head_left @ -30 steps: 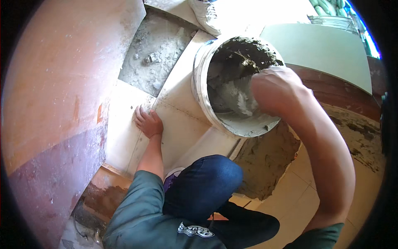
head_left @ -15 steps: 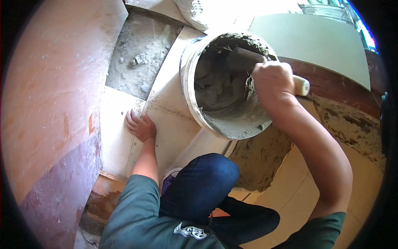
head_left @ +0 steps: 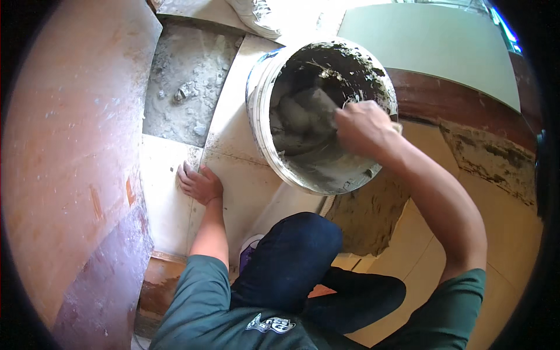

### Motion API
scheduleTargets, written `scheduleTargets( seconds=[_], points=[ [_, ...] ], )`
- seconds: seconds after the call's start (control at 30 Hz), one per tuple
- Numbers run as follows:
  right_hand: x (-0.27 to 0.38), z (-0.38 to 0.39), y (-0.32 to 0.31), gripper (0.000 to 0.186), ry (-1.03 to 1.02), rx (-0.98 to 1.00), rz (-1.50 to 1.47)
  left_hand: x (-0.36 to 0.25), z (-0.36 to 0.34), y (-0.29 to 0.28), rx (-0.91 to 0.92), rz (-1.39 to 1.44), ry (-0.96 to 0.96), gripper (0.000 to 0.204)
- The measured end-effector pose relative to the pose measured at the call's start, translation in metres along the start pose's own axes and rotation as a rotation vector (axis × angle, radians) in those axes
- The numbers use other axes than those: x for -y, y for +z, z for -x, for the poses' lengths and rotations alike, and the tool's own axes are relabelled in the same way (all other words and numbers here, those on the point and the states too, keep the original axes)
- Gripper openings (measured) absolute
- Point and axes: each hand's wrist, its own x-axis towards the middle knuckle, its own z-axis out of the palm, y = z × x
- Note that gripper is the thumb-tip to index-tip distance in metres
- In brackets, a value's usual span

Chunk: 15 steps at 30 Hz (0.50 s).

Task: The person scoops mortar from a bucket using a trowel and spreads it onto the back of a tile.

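Note:
My right hand [head_left: 364, 125] grips the handle of a trowel [head_left: 318, 100], whose blade is down inside a white bucket [head_left: 263, 119] with wet grey mortar [head_left: 309, 163] and dried splatters on its inner wall. My left hand [head_left: 198, 182] rests on a white tile [head_left: 163, 204], its fingers apart and holding nothing. Just above it lies a square recess of rough grey cement [head_left: 175, 70] with small lumps. Right of my bent knees is a patch of brown mortar [head_left: 367, 224].
A large stained board [head_left: 70, 146] fills the left side. A white shoe [head_left: 256, 14] stands at the top. A pale green panel [head_left: 426, 46] and a dark red strip [head_left: 449, 93] lie behind the bucket. Cream tiles [head_left: 496, 233] are at the right.
My right hand and trowel have moved within the bucket's mouth, the hand now further left than a second ago. My left hand stays on the tile. The view has shifted slightly.

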Motion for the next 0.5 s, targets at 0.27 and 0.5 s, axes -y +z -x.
scheduleTargets(
  seconds=[0.27, 0.5],
  points=[
    [0.035, -0.008, 0.020, 0.031, 0.228, 0.160, -0.786, -0.002, 0.000, -0.001, -0.017, -0.021, 0.025, 0.054],
    [0.043, -0.009, 0.005, 0.034, 0.504, 0.426, -1.630, -0.005, 0.001, -0.004, 0.003, 0.003, -0.010, 0.054]
  ],
)
